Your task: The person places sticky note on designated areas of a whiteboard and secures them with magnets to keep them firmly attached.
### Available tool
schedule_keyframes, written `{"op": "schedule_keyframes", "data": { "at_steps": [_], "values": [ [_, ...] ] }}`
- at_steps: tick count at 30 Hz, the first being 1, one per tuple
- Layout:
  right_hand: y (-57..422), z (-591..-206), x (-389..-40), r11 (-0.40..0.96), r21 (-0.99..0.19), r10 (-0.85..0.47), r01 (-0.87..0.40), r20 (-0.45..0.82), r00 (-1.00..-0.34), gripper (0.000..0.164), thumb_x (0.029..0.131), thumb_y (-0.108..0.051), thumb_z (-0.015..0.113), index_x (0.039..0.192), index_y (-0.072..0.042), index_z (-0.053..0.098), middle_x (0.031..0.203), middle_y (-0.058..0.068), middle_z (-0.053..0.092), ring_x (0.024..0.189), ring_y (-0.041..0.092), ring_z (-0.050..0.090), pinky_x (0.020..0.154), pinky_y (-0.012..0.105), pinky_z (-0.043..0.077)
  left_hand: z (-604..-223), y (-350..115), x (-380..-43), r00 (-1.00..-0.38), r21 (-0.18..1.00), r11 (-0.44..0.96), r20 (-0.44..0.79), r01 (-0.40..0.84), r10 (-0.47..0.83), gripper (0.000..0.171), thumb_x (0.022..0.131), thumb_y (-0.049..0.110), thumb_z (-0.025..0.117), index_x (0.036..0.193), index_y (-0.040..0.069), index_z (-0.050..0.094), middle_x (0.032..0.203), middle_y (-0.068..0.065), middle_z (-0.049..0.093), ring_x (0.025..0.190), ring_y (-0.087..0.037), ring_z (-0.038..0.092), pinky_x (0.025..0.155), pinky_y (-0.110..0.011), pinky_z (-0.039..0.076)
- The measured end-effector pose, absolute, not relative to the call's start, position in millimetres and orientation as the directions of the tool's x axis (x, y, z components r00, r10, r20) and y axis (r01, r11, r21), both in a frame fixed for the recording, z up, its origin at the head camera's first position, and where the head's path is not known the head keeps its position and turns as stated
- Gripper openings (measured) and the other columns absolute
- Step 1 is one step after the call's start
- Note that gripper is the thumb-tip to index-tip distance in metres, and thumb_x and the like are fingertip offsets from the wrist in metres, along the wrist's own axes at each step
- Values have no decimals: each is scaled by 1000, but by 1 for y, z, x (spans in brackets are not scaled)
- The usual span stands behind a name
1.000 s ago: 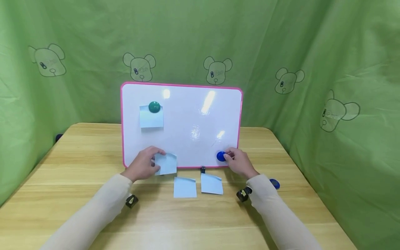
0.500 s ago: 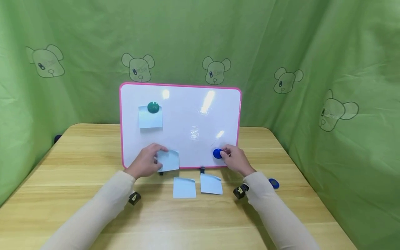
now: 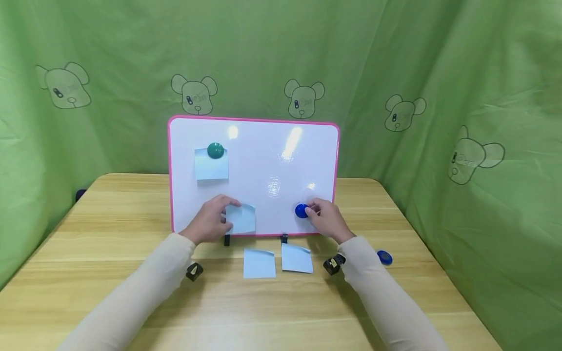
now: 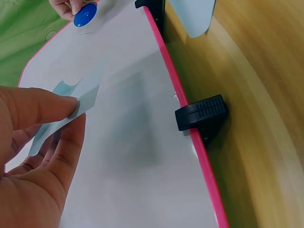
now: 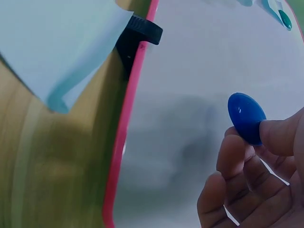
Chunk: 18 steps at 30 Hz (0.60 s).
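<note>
L hand (image 3: 210, 220), pinching pale-blue note (image 3: 243, 219), has risen nr whiteboard's bottom edge (image 3: 268, 236); R hand (image 3: 327, 218), pinching blue magnet (image 3: 301, 210), has edged in, so gap's narrower.

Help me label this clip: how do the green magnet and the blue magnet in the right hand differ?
The green magnet pins a light-blue note to the whiteboard; the held blue magnet is pinched in the right hand. In the head view, the green magnet sits higher, leftward; the held blue magnet is lower, rightward. Both look round and glossy.
</note>
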State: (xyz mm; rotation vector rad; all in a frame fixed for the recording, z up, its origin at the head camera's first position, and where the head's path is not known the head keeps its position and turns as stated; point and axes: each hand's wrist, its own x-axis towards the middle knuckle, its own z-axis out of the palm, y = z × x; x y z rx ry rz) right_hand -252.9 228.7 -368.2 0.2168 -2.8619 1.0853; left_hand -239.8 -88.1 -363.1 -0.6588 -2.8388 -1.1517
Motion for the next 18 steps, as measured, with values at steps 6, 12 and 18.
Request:
{"op": "schedule_keyframes", "data": {
  "at_steps": [6,12,18],
  "values": [
    [225,-363,-254,732,-660,-108,-166,128,-986,17,97,-11,55,104,0,66,97,13,66,88,28,59,75,39,52,-359,-84,-242,-906,670,627,173,396,387,48,78,-6,69,124,8,59,130,-10,53,98,-26,57,85,-37,54],
    [221,-359,-254,726,-666,-107,-171,136,-985,18,97,-10,55,106,1,66,97,14,66,88,28,59,75,39,52,-354,-80,-243,-908,680,623,166,388,384,47,80,-4,69,124,9,59,130,-9,52,99,-26,57,85,-37,54],
    [217,-355,-257,715,-687,-74,-127,107,-992,20,99,-14,54,109,-1,65,102,14,65,92,29,57,76,39,51,-350,-76,-247,-904,663,627,196,408,381,49,79,-5,69,124,9,60,130,-8,53,97,-26,57,83,-36,55]
  ]
}}
